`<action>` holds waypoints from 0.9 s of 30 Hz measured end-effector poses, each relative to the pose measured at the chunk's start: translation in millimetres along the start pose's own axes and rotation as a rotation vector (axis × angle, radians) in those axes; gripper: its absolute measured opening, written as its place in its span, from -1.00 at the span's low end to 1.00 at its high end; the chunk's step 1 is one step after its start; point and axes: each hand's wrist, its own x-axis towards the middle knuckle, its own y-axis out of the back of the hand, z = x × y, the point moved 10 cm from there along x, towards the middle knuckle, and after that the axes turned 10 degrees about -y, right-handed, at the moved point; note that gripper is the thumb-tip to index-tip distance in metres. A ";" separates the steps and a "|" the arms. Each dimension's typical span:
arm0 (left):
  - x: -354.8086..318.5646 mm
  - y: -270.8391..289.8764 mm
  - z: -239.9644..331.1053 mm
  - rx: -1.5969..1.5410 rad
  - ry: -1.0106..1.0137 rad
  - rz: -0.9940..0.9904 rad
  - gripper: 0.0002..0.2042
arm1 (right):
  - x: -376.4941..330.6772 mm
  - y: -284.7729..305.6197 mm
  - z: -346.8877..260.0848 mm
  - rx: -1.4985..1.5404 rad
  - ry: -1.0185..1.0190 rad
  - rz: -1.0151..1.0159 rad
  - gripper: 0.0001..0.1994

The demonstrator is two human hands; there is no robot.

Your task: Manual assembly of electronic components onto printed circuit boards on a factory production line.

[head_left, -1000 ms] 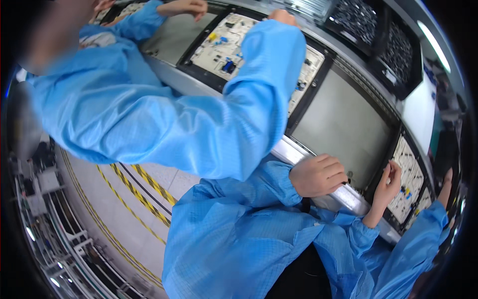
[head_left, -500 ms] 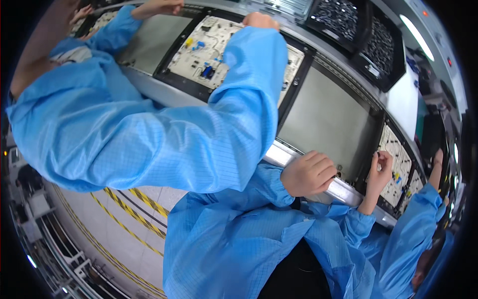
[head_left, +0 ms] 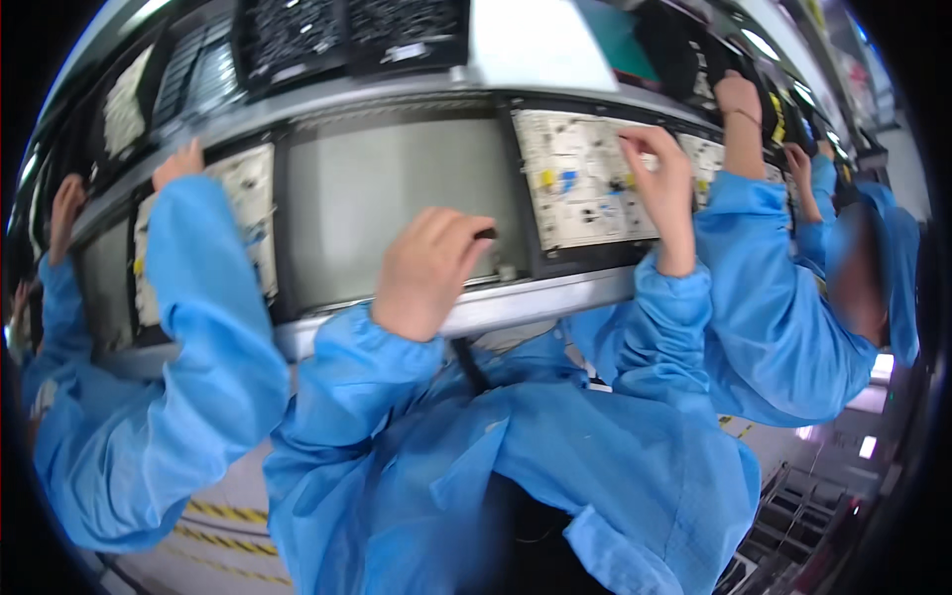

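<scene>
My left hand [head_left: 426, 273] is closed in a pinch beside the front rail, with a small dark part [head_left: 485, 234] sticking out between thumb and fingertips. My right hand [head_left: 659, 193] is raised over the right side of a cream circuit board [head_left: 575, 213] in a black frame. Its thumb and forefinger come together around a tiny dark piece [head_left: 626, 142], too small and blurred to name. Yellow, blue and black components dot the board. Left of it, behind my left hand, lies a bare grey plate [head_left: 392, 188] of the line.
Black bins [head_left: 407, 35] of small dark parts stand behind the line, beside a white sheet-like surface [head_left: 540, 45]. A co-worker's blue sleeve [head_left: 213, 288] reaches over another board at left. A second co-worker [head_left: 783, 288] works close by my right arm.
The view has swung to the right, bringing the right-hand board nearer the middle. My right hand now hovers over that board, and both hands keep their pinch. The left co-worker's arm appears farther left.
</scene>
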 end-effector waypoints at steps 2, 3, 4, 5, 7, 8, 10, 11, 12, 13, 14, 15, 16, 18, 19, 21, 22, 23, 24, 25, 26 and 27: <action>17.4 -3.4 -7.5 0.042 0.024 -0.034 -0.85 | 10.2 -9.6 3.2 0.043 -0.027 -0.054 -0.89; 28.7 -5.7 -7.8 0.035 0.008 -0.037 -0.85 | 17.8 -19.2 4.9 0.109 -0.021 -0.116 -0.89; 38.5 -13.6 -16.5 0.006 0.042 -0.060 -0.86 | 22.5 -28.5 5.9 0.108 -0.030 -0.159 -0.89; 46.9 -20.3 -25.1 -0.015 0.081 -0.085 -0.86 | 26.0 -38.5 5.6 0.114 -0.035 -0.204 -0.88; 64.4 -32.3 -40.5 -0.034 0.100 -0.111 -0.86 | 31.9 -60.5 11.0 0.104 -0.059 -0.285 -0.88; 71.9 -42.2 -53.0 -0.088 0.150 -0.152 -0.85 | 32.6 -74.0 16.5 0.090 -0.074 -0.371 -0.87; 84.1 -57.1 -73.8 -0.168 0.239 -0.211 -0.83 | 34.1 -85.8 23.6 0.055 -0.056 -0.406 -0.87; 89.7 -60.4 -80.0 -0.162 0.244 -0.224 -0.83 | 31.6 -93.6 23.8 0.014 -0.029 -0.442 -0.87; 91.4 -66.9 -88.4 -0.203 0.293 -0.261 -0.82 | 28.6 -95.1 23.9 0.034 -0.012 -0.461 -0.88; 92.0 -74.3 -95.8 -0.248 0.340 -0.297 -0.82 | 28.2 -94.4 26.8 0.042 -0.023 -0.463 -0.88; 94.5 -75.4 -98.4 -0.237 0.317 -0.296 -0.82 | 28.3 -92.8 25.0 -0.009 0.031 -0.439 -0.88; 94.8 -75.9 -101.5 -0.235 0.323 -0.307 -0.82 | 28.8 -92.2 21.8 -0.062 0.087 -0.416 -0.88; 96.5 -76.1 -103.1 -0.204 0.312 -0.310 -0.82 | 31.2 -93.3 26.4 -0.056 0.056 -0.437 -0.88; 96.9 -74.6 -106.0 -0.169 0.301 -0.298 -0.82 | 32.6 -92.4 28.2 -0.064 0.053 -0.446 -0.88; 95.5 -74.7 -107.7 -0.168 0.305 -0.301 -0.82 | 32.7 -92.8 28.5 -0.049 0.033 -0.462 -0.88; 94.6 -71.8 -108.2 -0.188 0.291 -0.270 -0.82 | 32.0 -92.2 29.3 -0.035 0.036 -0.465 -0.87; 93.5 -71.7 -107.2 -0.183 0.297 -0.274 -0.82 | 31.6 -91.3 29.2 -0.025 0.041 -0.464 -0.87; 91.9 -72.4 -107.3 -0.184 0.299 -0.274 -0.82 | 31.3 -91.2 28.9 -0.025 0.040 -0.466 -0.87; 89.7 -73.1 -108.2 -0.175 0.304 -0.272 -0.82 | 31.4 -91.6 30.9 0.004 0.005 -0.479 -0.87; 87.3 -73.5 -109.0 -0.165 0.310 -0.270 -0.83 | 30.9 -92.2 32.9 0.034 -0.029 -0.491 -0.86; 85.7 -74.0 -109.3 -0.166 0.311 -0.270 -0.83 | 30.3 -92.0 32.6 0.034 -0.029 -0.493 -0.86; 84.9 -73.3 -109.3 -0.159 0.306 -0.261 -0.82 | 29.4 -91.6 31.2 0.034 -0.015 -0.496 -0.86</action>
